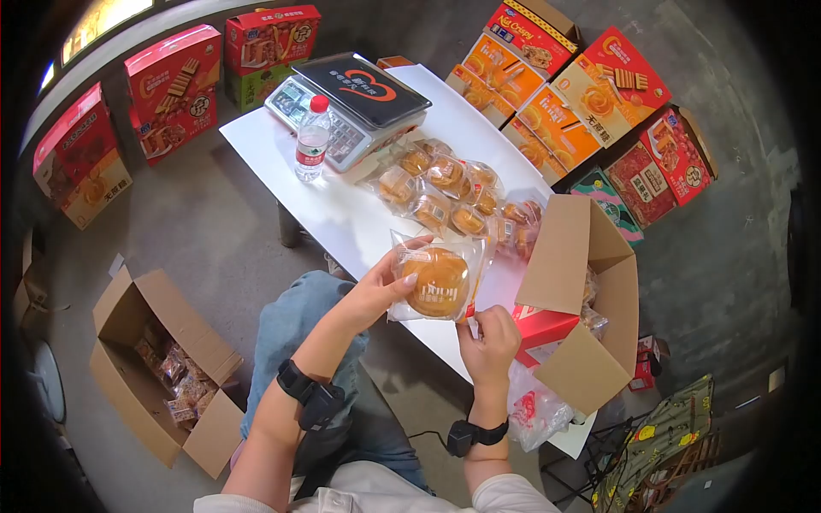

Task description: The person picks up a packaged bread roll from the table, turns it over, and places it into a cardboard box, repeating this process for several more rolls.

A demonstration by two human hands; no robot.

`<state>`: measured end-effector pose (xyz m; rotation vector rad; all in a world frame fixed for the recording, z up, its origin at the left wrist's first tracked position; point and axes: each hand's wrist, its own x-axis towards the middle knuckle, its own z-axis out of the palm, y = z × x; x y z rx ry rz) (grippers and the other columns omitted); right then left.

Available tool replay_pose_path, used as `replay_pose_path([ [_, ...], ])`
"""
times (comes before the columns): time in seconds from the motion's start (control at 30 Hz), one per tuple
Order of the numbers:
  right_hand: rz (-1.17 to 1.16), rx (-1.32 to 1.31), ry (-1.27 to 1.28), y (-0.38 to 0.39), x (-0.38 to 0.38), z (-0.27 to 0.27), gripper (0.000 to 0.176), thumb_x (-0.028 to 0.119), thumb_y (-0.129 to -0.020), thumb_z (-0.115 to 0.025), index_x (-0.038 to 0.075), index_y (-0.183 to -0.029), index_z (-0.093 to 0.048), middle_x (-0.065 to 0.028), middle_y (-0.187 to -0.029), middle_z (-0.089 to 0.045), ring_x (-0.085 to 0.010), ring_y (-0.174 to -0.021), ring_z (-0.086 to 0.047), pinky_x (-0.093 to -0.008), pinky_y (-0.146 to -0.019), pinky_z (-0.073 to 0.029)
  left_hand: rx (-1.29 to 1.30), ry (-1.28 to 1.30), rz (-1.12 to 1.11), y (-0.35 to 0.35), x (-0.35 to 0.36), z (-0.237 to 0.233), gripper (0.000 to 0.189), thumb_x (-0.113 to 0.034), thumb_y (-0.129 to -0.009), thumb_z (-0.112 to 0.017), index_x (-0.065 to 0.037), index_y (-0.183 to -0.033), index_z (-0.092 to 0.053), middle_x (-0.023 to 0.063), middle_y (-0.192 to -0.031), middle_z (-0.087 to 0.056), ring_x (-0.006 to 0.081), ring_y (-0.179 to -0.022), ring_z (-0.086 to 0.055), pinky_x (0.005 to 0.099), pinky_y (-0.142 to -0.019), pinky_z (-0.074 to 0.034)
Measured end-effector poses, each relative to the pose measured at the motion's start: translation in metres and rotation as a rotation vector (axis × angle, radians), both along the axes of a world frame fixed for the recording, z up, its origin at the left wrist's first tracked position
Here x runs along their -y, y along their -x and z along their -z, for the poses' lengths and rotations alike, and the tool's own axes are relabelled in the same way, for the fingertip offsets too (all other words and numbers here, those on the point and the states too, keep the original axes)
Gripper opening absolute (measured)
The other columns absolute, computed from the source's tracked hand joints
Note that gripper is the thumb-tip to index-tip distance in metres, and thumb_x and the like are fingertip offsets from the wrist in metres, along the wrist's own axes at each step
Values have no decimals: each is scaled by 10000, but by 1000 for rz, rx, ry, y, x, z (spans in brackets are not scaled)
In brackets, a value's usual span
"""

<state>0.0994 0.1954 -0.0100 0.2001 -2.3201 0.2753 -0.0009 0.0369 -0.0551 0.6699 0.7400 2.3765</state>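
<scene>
A clear bag with a round golden pastry (pixel 434 282) is held up over the white table (pixel 342 224). My left hand (pixel 386 278) grips its left side, thumb across the front and fingers mostly behind. At the bag's lower right corner, my right hand (pixel 491 340) is closed in a pinch on the edge. Several more wrapped pastries (pixel 445 175) lie piled on the table just beyond the bag. To the right of my right hand are a red box (pixel 545 329) and an open cardboard box (pixel 560 256) holding wrapped items.
A scale (pixel 346 115) and a water bottle (pixel 313 141) stand at the table's far left. An open carton of small packets (pixel 162 368) sits on the floor at left. Stacked snack boxes (pixel 569 94) stand beyond the table. A plastic bag (pixel 534 410) hangs near the right forearm.
</scene>
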Motion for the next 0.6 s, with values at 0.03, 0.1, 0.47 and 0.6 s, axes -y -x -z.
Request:
replay_pose_path([
  [0.03,-1,7,-1,-1,0,0,264,13,-564,-700,43,-629,-446,-82,-591,-426,-253,-522,-458,-344,-449,-352,-6,-3,-1,0,0,-1,650,-242,-816,-623,-73,-1347,-290,96,-1227,-461,177,-1138,-448,323,-974,-355],
  [0.1,-6,14,-1,-3,1,2,265,10,-563,-699,43,-627,-444,-83,-590,-424,-254,-521,-457,-345,-449,-352,-11,-5,-2,0,0,-1,650,-248,-814,-625,-71,-1345,-294,95,-1221,-467,175,-1135,-450,321,-974,-353],
  [0.47,-48,34,3,-4,5,4,284,-1,-553,-692,49,-606,-418,-86,-582,-421,-258,-516,-453,-349,-448,-347,-56,25,16,3,-2,2,653,-317,-818,-614,-73,-1341,-307,88,-1195,-485,158,-1108,-464,305,-957,-358],
  [0.6,-81,38,31,-7,3,8,283,-7,-568,-684,55,-592,-410,-81,-555,-409,-263,-498,-444,-350,-442,-343,-28,30,14,2,-4,5,692,-397,-824,-585,-78,-1356,-278,105,-1255,-435,175,-1157,-426,320,-962,-350],
])
